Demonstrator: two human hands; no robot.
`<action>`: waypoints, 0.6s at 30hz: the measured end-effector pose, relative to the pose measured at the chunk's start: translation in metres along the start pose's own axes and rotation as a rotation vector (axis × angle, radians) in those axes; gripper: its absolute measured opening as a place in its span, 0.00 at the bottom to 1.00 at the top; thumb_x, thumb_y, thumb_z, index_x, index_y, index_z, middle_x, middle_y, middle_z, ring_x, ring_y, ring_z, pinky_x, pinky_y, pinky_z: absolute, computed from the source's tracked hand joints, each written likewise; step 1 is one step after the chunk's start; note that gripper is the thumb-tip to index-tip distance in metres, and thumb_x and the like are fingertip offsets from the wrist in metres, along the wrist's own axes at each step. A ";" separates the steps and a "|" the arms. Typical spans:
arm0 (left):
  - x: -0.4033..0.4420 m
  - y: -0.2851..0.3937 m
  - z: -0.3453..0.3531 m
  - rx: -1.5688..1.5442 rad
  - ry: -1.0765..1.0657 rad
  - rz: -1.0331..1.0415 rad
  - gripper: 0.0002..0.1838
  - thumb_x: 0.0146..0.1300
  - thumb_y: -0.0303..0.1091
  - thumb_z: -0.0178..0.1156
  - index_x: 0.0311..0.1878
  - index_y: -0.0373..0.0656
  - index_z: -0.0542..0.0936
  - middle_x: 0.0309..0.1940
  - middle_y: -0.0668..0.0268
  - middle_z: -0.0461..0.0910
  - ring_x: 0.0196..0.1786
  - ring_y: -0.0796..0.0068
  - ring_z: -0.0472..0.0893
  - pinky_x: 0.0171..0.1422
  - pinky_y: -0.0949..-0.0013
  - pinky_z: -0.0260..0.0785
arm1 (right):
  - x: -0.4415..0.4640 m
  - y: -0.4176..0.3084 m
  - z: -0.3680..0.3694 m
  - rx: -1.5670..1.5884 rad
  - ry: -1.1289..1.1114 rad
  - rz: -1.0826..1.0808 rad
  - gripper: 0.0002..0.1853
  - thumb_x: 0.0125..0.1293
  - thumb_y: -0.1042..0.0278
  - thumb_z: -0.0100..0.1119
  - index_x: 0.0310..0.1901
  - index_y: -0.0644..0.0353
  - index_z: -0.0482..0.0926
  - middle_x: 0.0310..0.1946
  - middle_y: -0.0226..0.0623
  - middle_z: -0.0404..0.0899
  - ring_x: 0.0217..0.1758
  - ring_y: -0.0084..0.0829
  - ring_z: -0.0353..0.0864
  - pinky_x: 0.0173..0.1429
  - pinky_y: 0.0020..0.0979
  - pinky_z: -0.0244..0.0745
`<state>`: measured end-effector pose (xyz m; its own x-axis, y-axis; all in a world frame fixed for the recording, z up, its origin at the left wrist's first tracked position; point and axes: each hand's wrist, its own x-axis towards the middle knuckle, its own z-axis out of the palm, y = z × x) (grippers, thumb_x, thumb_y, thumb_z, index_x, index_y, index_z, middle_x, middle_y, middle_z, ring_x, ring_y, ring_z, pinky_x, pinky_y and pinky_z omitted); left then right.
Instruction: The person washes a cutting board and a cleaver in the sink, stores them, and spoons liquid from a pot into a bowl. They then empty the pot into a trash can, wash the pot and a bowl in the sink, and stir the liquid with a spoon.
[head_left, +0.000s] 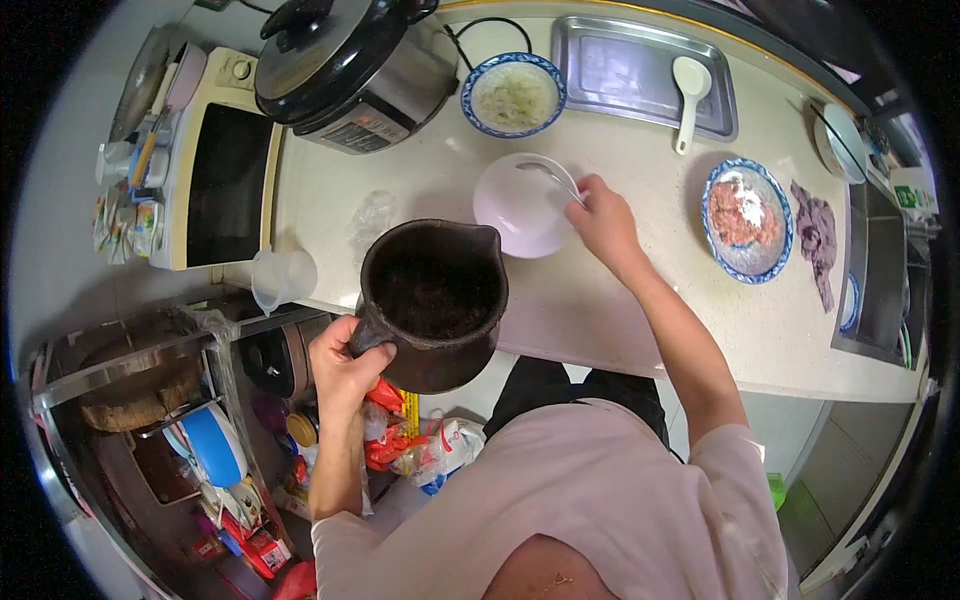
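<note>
Left hand (347,362) was closed firmly round the dark jug (430,310) by its handle, prob b/c it looked heavy, w/ the mouth facing up by the counter (620,140) edge & spout toward the white bowl (515,215). Right hand (605,222) had a spoon (562,182) pinched btwn thumb & fingers, tip in that bowl, prob for finer control imo. Bowl sat right in front, guessing for easy reach; meat bowl (788,228) was well apart, off to the right.
</note>
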<state>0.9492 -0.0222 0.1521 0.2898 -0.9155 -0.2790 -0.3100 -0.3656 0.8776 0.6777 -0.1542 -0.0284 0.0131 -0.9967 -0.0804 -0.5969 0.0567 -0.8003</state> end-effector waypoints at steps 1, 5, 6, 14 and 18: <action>-0.002 0.001 0.002 -0.014 -0.021 -0.029 0.07 0.42 0.19 0.64 0.24 0.37 0.75 0.19 0.77 0.71 0.22 0.90 0.65 0.26 0.83 0.55 | -0.012 0.004 -0.014 -0.001 -0.021 0.025 0.16 0.54 0.65 0.53 0.44 0.64 0.71 0.20 0.44 0.77 0.23 0.39 0.77 0.31 0.37 0.70; -0.009 0.008 0.011 0.069 -0.138 0.029 0.10 0.44 0.25 0.70 0.25 0.38 0.75 0.18 0.77 0.71 0.22 0.90 0.65 0.25 0.82 0.56 | -0.055 -0.002 -0.049 0.065 -0.091 0.170 0.15 0.56 0.64 0.54 0.44 0.62 0.73 0.26 0.47 0.78 0.31 0.44 0.79 0.37 0.40 0.72; -0.010 0.011 0.013 0.087 -0.151 0.008 0.11 0.44 0.26 0.71 0.25 0.38 0.75 0.18 0.77 0.71 0.22 0.90 0.65 0.25 0.82 0.56 | -0.064 -0.005 -0.054 0.096 -0.073 0.162 0.15 0.57 0.64 0.54 0.44 0.61 0.73 0.25 0.47 0.78 0.31 0.44 0.79 0.36 0.39 0.72; -0.010 0.017 0.034 0.406 -0.218 0.151 0.13 0.43 0.28 0.73 0.24 0.37 0.75 0.16 0.76 0.71 0.22 0.88 0.65 0.26 0.79 0.60 | -0.126 -0.043 -0.048 0.483 -0.198 0.152 0.17 0.63 0.61 0.53 0.51 0.59 0.68 0.25 0.44 0.77 0.29 0.40 0.79 0.33 0.36 0.71; -0.011 0.019 0.037 0.477 -0.238 0.136 0.14 0.42 0.29 0.73 0.24 0.36 0.76 0.16 0.75 0.71 0.23 0.88 0.65 0.26 0.79 0.60 | -0.142 -0.043 -0.028 0.581 -0.215 0.161 0.19 0.65 0.61 0.50 0.55 0.57 0.63 0.27 0.44 0.78 0.30 0.42 0.79 0.33 0.38 0.70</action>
<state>0.9067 -0.0252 0.1573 0.0229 -0.9524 -0.3041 -0.7225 -0.2260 0.6534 0.6791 -0.0169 0.0338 0.1564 -0.9425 -0.2955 -0.0736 0.2872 -0.9550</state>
